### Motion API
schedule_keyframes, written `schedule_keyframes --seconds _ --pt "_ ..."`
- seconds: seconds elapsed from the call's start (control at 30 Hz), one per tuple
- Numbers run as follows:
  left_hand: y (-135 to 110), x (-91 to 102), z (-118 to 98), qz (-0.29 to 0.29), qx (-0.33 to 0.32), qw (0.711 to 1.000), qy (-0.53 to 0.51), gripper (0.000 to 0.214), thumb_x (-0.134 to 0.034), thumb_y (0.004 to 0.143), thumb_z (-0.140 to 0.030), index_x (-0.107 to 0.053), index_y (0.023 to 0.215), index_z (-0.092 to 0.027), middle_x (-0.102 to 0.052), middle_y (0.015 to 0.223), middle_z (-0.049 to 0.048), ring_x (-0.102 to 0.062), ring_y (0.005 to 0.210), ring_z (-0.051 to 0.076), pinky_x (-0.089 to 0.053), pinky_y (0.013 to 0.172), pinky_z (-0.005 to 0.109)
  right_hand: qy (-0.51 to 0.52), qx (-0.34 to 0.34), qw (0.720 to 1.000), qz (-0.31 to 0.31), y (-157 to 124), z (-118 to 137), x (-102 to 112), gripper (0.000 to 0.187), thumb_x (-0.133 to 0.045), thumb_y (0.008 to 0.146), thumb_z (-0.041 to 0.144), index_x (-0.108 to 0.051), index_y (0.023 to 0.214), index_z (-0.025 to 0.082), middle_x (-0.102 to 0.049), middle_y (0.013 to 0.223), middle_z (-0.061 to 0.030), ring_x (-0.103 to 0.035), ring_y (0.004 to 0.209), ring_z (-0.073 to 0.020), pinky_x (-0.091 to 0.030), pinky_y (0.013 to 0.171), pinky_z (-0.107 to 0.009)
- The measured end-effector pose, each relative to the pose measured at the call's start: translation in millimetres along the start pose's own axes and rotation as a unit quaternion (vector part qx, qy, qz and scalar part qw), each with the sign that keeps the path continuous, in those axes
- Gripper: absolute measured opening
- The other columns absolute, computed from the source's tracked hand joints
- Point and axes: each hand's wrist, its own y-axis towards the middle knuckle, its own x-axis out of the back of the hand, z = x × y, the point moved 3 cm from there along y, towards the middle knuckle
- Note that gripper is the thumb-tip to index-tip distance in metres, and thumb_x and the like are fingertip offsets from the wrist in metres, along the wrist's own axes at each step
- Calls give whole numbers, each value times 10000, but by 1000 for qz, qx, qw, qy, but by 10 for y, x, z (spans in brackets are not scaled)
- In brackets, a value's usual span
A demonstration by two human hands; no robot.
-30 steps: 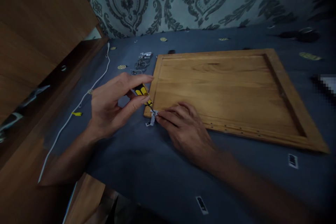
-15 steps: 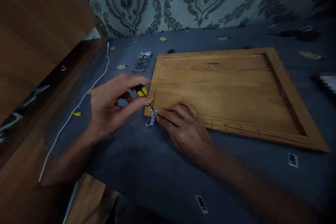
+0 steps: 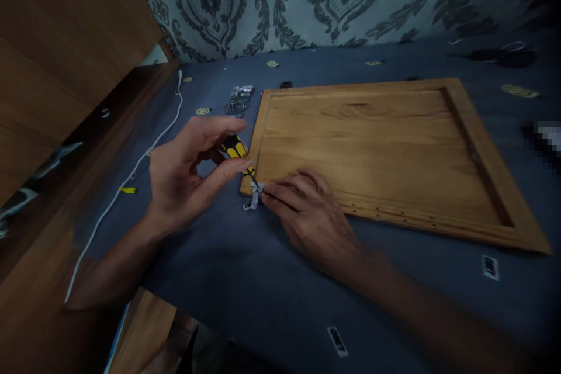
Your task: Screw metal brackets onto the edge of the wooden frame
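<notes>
My left hand [image 3: 186, 178] pinches a short yellow-and-black screwdriver [image 3: 237, 149] between thumb and fingers, with the index finger stretched out above its handle. The screwdriver tilts, and its tip meets a metal hinge [image 3: 255, 197] at the near left corner of a framed wooden panel [image 3: 377, 140]. My right hand [image 3: 313, 225] rests over the panel's near edge, its fingertips closed against the hinge. What those fingertips cover is hidden. The panel lies flat, with several small dark holes along its near edge.
More metal hinges [image 3: 239, 99] lie beyond the panel's left end. A white cable [image 3: 169, 128] runs along the left side of the blue patterned cloth [image 3: 272, 304]. A dark tool, perhaps scissors [image 3: 504, 55], lies at the far right. Wooden furniture [image 3: 65, 29] stands on the left.
My left index finger has lifted off the screwdriver's handle and drawn back slightly, showing more of the handle. My right hand, the hinge and the panel stay in place.
</notes>
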Motion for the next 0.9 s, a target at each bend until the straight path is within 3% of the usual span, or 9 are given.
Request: schedule_keyframes --seconds 0.13,0.27,0.5,0.9 --pt "-27 -9 46 -3 27 999 -35 307 -805 883 -264 -693 1161 -333 -750 1021 -23 -743 794 159 -669 666 305 -8 -3 1000 -3 3 4 8 311 -523 1007 96 -762 1105 270 -782 1114 -13 -646 1019 -237 -454 1039 -466" --pt "-27 -14 55 18 51 998 -44 251 -776 909 -267 -693 1140 -320 -754 1003 -24 -751 828 169 -665 704 327 -8 6 1000 -15 7 3 15 281 -518 1007 83 -756 1092 206 -785 1100 -34 -645 1004 -237 -459 1023 -479" --pt "-6 -32 -3 22 -7 999 -23 204 -754 924 -237 -692 1113 -285 -751 1001 -37 -729 791 130 -659 695 260 -12 6 1000 -18 -3 6 5 285 -503 1008 78 -747 1095 199 -780 1112 -34 -628 1011 -225 -443 1042 -464" --pt "14 -8 -18 39 -11 999 18 193 -714 956 -265 -682 1144 -296 -757 979 -39 -737 785 137 -648 731 265 -2 6 1000 -16 5 -6 6 272 -543 994 82 -755 1093 221 -779 1113 -28 -627 1020 -234 -436 1041 -464"
